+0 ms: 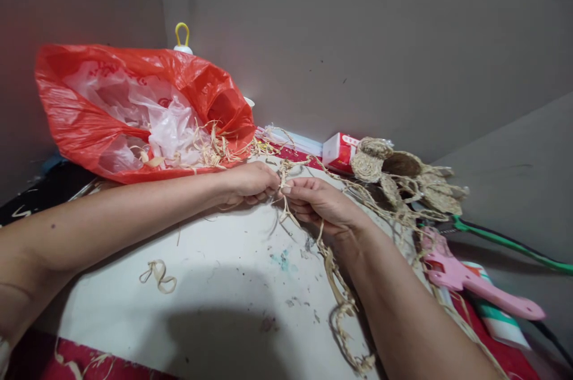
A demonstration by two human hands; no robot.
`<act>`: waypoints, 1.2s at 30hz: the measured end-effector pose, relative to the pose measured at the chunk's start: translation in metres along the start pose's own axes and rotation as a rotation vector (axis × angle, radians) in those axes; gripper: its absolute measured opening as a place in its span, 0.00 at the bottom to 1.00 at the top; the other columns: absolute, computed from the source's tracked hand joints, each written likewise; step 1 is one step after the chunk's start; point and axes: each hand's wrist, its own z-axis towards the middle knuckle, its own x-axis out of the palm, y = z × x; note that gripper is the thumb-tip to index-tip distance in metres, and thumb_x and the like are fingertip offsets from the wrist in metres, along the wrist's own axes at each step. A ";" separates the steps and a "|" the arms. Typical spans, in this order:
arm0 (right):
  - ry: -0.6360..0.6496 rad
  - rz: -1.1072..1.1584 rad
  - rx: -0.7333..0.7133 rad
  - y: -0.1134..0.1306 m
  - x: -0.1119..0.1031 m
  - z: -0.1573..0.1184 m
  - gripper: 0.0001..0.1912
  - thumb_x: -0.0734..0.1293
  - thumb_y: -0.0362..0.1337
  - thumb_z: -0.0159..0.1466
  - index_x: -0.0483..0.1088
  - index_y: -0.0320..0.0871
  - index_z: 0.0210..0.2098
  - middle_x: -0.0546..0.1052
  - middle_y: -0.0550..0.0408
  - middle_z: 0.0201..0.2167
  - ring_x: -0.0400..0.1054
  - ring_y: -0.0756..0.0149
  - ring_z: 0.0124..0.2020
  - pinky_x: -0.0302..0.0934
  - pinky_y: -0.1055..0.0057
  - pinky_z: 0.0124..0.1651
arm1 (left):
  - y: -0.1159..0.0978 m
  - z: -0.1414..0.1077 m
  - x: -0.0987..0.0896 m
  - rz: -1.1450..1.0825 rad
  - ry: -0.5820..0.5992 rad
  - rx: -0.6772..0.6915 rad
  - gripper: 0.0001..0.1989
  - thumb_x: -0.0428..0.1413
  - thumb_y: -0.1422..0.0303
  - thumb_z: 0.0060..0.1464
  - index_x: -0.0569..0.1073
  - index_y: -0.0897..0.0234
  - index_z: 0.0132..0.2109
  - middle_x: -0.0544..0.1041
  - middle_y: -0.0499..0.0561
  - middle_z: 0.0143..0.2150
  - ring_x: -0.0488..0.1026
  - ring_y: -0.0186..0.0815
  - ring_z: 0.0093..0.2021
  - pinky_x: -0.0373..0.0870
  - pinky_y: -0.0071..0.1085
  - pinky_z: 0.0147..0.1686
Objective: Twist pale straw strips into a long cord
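My left hand and my right hand meet over the white board, fingertips nearly touching. Between them is a knotted cord of pale, straw-like natural fibre, which both hands pinch. Its loose ends stick up above the fingers and hang below them. From under my right hand a longer twisted length of the same fibre runs down the board to a curled end. My left fingers curl inward and partly hide what they grip. A loose fibre scrap lies on the board to the left.
A red plastic bag with white plastic and fibre shreds stands at the back left. Woven fibre pieces are heaped at the right, near a red and white packet. A pink glue gun lies by a white and green tube.
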 end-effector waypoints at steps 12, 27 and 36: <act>-0.038 -0.200 -0.010 0.002 -0.001 -0.004 0.14 0.72 0.43 0.52 0.65 0.40 0.24 0.55 0.69 0.10 0.41 0.81 0.12 0.33 0.80 0.14 | 0.005 0.004 -0.004 0.290 -0.066 0.076 0.10 0.51 0.71 0.49 0.67 0.64 0.22 0.54 0.41 0.12 0.47 0.24 0.12 0.40 0.26 0.14; -0.129 -0.611 -0.076 0.005 -0.003 -0.008 0.14 0.67 0.45 0.55 0.64 0.42 0.22 0.60 0.64 0.16 0.48 0.76 0.17 0.41 0.75 0.20 | 0.001 0.003 0.001 0.160 -0.085 -0.022 0.12 0.52 0.74 0.49 0.63 0.64 0.20 0.53 0.40 0.10 0.47 0.24 0.11 0.41 0.25 0.12; -0.289 -0.684 -0.081 0.007 0.025 -0.012 0.11 0.59 0.39 0.58 0.66 0.41 0.24 0.54 0.65 0.12 0.45 0.75 0.14 0.41 0.75 0.18 | 0.007 0.003 0.004 0.082 -0.067 0.043 0.11 0.51 0.74 0.50 0.67 0.65 0.21 0.53 0.40 0.10 0.45 0.24 0.11 0.40 0.25 0.12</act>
